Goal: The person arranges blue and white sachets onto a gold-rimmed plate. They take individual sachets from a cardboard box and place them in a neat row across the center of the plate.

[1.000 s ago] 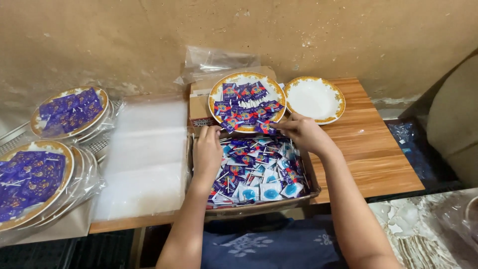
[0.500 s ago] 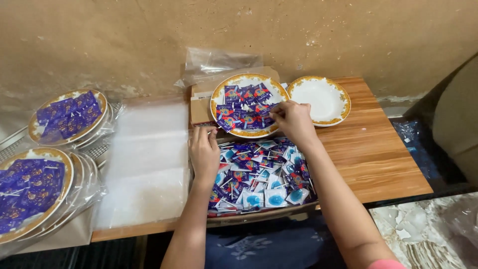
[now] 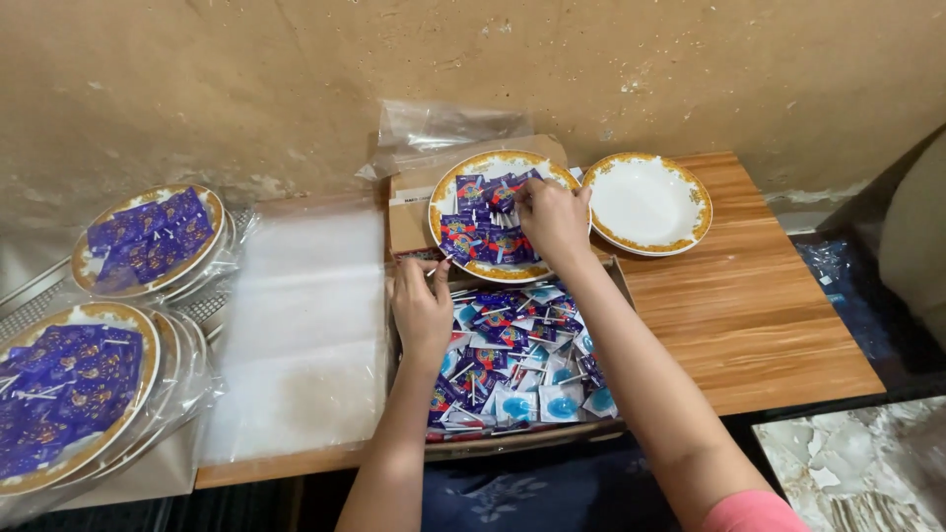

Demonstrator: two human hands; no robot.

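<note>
A shallow cardboard box full of small blue and purple wrapped lollipops sits on a wooden table. A gold-rimmed white plate rests across the box's far end, part covered with purple packets. My right hand reaches over this plate, fingers pinched on a packet among those laid there. My left hand rests on the box's left edge, fingers bent over the packets, holding the box side.
An empty gold-rimmed plate lies right of the filled one. Clear plastic sheets cover the table's left part. Two stacks of wrapped plates filled with purple packets stand far left. A crumpled clear bag lies against the wall.
My right hand has moved up from the plate's near rim onto the middle of the plate. My left hand has stayed on the box's left edge.
</note>
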